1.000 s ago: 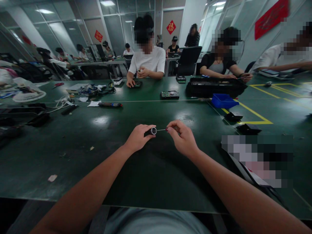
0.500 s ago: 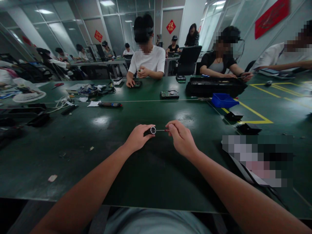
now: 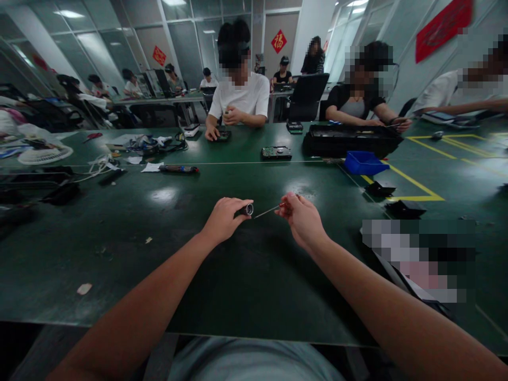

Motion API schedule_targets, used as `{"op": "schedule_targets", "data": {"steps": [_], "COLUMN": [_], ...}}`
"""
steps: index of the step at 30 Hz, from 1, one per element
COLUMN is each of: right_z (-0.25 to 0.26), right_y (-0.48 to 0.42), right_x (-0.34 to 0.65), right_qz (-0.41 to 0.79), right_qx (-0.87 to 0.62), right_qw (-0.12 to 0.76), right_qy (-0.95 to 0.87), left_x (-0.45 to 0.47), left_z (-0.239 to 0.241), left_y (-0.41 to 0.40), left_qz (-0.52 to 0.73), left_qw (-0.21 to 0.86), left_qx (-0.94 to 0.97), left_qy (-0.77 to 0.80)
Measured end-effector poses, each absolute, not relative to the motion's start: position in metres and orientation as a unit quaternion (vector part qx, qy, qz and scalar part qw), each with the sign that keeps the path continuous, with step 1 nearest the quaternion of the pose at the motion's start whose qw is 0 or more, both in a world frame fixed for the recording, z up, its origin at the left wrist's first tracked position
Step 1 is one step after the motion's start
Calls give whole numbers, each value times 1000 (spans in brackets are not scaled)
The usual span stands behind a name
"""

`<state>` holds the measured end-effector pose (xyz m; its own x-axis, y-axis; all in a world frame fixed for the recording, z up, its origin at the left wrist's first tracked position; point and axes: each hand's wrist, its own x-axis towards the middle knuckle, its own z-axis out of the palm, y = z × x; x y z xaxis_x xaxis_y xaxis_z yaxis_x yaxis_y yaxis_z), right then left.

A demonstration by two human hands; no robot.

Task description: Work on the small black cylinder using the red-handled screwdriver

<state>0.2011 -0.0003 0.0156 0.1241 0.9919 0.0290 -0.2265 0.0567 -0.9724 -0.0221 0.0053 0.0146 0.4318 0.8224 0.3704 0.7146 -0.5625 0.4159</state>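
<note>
My left hand (image 3: pixel 223 219) is closed round a dark cylindrical part (image 3: pixel 249 209) with a silver ring at its open end, which faces right and towards me. In my right hand (image 3: pixel 300 214) is a screwdriver (image 3: pixel 267 211) with a thin metal shaft and a reddish handle mostly covered by my fingers. The shaft slants down to the left, and its tip lies just right of the ringed end; whether it touches I cannot tell. Both hands are above the green table (image 3: pixel 190 296).
Ahead lie a hard drive (image 3: pixel 276 153), a multicoloured pen-like tool (image 3: pixel 178 169) and a blue bin (image 3: pixel 365 163). Black parts (image 3: pixel 405 209) and a blurred flat item (image 3: pixel 413 264) are at right. Cables (image 3: pixel 97 168) lie left. Across the table sits a person in white (image 3: pixel 242 98).
My right hand has moved slightly right and turned. The screwdriver has gone from level to slanting, its tip now lower and out at the ring's edge. My left hand has barely moved.
</note>
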Motion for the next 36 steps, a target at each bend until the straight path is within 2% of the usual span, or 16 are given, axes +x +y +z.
{"op": "schedule_targets", "data": {"steps": [5,13,21,28,36], "right_z": [17,22,31,42,41], "right_y": [-5,-11,-19,-27,-27], "right_x": [198,197,198,200,200], "right_qz": [465,416,328,216,211], "right_qx": [-457,-461,-497,-554,-498], "right_qw": [612,588,549,473,461], "right_qy": [-447,-518,-587,-650,-704], "left_x": [-21,-18,-18,-19,-21], "left_z": [11,12,12,10,9], "left_y": [6,1,-1,-2,-1], "left_qz": [273,277,276,282,289], "left_qw": [113,133,147,155,170], "left_qx": [833,829,822,816,805], "left_qy": [467,467,477,481,490]}}
